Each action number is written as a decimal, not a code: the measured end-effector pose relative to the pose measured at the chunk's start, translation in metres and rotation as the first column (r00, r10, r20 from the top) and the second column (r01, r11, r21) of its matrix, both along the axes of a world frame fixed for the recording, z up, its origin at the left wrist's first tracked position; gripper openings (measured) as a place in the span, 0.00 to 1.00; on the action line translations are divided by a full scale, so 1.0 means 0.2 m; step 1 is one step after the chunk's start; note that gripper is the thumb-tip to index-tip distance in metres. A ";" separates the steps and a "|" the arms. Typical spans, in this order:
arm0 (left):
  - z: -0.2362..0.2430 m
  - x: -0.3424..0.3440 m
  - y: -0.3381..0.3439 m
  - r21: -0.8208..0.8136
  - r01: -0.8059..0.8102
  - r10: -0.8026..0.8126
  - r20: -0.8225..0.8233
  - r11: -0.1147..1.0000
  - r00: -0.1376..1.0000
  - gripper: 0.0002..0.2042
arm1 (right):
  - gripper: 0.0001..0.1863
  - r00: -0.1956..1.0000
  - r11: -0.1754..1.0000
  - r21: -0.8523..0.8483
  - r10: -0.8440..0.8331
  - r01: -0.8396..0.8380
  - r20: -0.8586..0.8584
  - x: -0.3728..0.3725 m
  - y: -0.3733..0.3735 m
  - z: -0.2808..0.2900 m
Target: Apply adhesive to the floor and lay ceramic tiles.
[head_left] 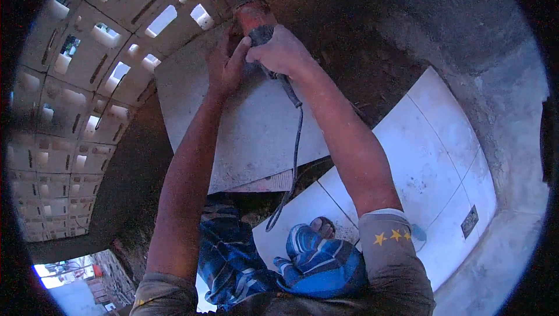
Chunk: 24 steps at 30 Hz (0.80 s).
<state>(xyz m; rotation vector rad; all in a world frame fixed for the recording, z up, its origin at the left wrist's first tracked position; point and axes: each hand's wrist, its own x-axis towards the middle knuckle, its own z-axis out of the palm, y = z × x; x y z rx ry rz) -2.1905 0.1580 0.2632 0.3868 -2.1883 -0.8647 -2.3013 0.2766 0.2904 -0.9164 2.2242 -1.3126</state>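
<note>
Both my arms stretch forward to a corded red and black power tool point(254, 18), shaped like a small angle grinder. My right hand point(282, 53) is closed around its black rear part. On the tool's left side, my left hand point(226, 66) is pressed close with the thumb up against it; its other fingers are partly hidden. The tool's far end is dim, and I cannot make out a disc. A large pale tile point(244, 124) lies beneath my hands. The black cord point(298, 141) runs from the tool's back end across the tile toward my legs.
A wall of perforated blocks point(87, 66) rises at the left, meeting the tile's far edge. White floor tiles point(431, 153) with a small drain grate point(469, 222) lie at the right, beside a grey cement wall point(518, 124). Dark rough ground point(361, 48) lies beyond. My foot point(323, 227) rests near the cord.
</note>
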 end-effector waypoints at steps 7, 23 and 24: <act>0.03 -0.01 0.04 0.016 -0.022 0.022 0.004 1.000 1.000 0.25 | 0.21 0.999 0.996 -0.068 0.049 -0.049 -0.007 -0.02 0.04 0.01; -0.03 0.00 0.00 0.017 -0.075 0.075 0.035 0.997 0.997 0.25 | 0.21 0.996 0.996 -0.052 0.080 -0.079 0.031 -0.02 0.00 -0.05; -0.01 0.00 0.02 0.071 -0.039 0.038 0.018 0.997 0.999 0.25 | 0.21 0.997 0.996 -0.049 0.074 -0.072 0.031 -0.02 0.01 -0.05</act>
